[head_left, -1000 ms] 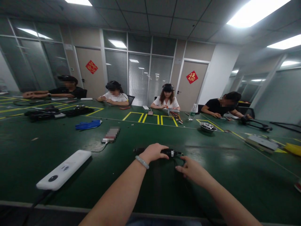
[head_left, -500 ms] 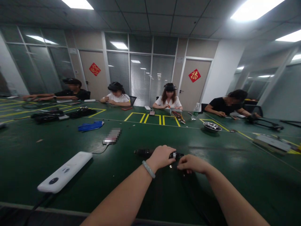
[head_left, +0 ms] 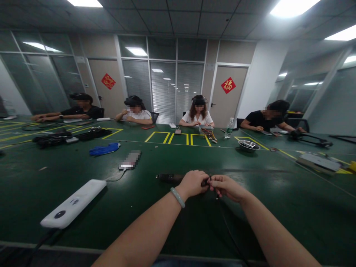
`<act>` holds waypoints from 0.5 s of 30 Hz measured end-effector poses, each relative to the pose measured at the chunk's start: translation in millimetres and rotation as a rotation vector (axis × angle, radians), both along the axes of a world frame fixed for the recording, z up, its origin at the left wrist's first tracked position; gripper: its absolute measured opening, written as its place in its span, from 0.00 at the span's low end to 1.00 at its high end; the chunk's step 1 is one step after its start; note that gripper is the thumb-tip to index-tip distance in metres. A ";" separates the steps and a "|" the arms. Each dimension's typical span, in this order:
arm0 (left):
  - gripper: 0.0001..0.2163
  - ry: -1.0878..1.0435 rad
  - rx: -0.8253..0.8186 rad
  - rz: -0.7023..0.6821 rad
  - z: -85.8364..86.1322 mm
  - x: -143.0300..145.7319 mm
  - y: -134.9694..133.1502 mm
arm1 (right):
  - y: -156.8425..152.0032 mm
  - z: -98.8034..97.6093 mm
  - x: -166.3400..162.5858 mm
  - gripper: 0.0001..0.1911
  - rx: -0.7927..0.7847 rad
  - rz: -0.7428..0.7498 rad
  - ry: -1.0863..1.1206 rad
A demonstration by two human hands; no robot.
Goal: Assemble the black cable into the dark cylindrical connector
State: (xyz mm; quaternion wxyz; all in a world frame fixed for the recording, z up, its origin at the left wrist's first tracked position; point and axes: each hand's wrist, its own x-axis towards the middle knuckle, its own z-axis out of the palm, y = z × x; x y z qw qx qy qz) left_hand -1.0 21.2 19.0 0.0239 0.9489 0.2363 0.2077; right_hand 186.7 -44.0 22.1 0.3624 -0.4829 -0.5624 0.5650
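Observation:
A long black tool (head_left: pixel 168 177) lies across the green table (head_left: pixel 278 200) in front of me. My left hand (head_left: pixel 193 183), with a pale bead bracelet on the wrist, is closed over the tool's right end. My right hand (head_left: pixel 226 186) meets it from the right, fingers pinched at that same end, where a thin black cable (head_left: pixel 226 222) runs back toward me. What the right fingers pinch is too small to make out.
A white oblong device (head_left: pixel 72 203) with a cable lies near left, a blurred phone (head_left: pixel 129 160) and blue gloves (head_left: pixel 104 148) beyond it. A steel bowl (head_left: pixel 248 146) sits far right. Several other people sit along the far side among black cables and tools.
My right hand moved left from the table to meet my left hand at the tool's end and pinched shut. The left hand slid along to the tool's right end.

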 end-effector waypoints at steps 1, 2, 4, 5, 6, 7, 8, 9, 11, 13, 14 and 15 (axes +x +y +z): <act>0.10 0.000 -0.017 -0.002 1.9 -0.7 -1.0 | -0.6 0.8 1.9 0.21 0.014 -0.018 0.004; 0.11 0.006 -0.034 -0.003 3.9 -1.3 -2.3 | -1.0 1.3 3.6 0.22 0.021 -0.026 -0.011; 0.10 0.028 -0.056 -0.015 7.0 -2.1 -4.9 | -0.8 1.1 6.2 0.23 0.021 -0.011 -0.084; 0.10 0.039 -0.057 -0.016 7.8 -2.2 -6.4 | -0.2 0.4 6.9 0.24 0.024 0.003 -0.128; 0.10 0.051 -0.052 -0.013 7.7 -2.0 -7.9 | 0.8 -0.7 7.3 0.23 0.036 0.013 -0.170; 0.10 0.059 -0.042 -0.002 6.9 -1.3 -9.4 | 2.0 -2.1 7.5 0.22 0.057 0.018 -0.205; 0.10 0.065 -0.028 0.014 5.3 -0.1 -11.0 | 3.4 -3.7 7.7 0.21 0.085 0.010 -0.236; 0.10 0.067 -0.014 0.038 3.2 1.6 -12.7 | 4.8 -5.5 7.8 0.20 0.114 -0.006 -0.264; 0.10 0.063 0.012 0.090 -1.9 6.1 -16.1 | 6.9 -8.9 8.6 0.18 0.160 -0.052 -0.315; 0.09 0.054 0.024 0.134 -6.0 10.9 -19.0 | 7.2 -11.7 10.1 0.16 0.174 -0.108 -0.366; 0.09 0.050 0.025 0.148 -7.3 12.8 -20.1 | 6.5 -12.7 11.1 0.15 0.171 -0.139 -0.398; 0.09 0.044 0.024 0.156 -8.0 14.2 -21.0 | 5.3 -13.4 12.2 0.15 0.165 -0.171 -0.433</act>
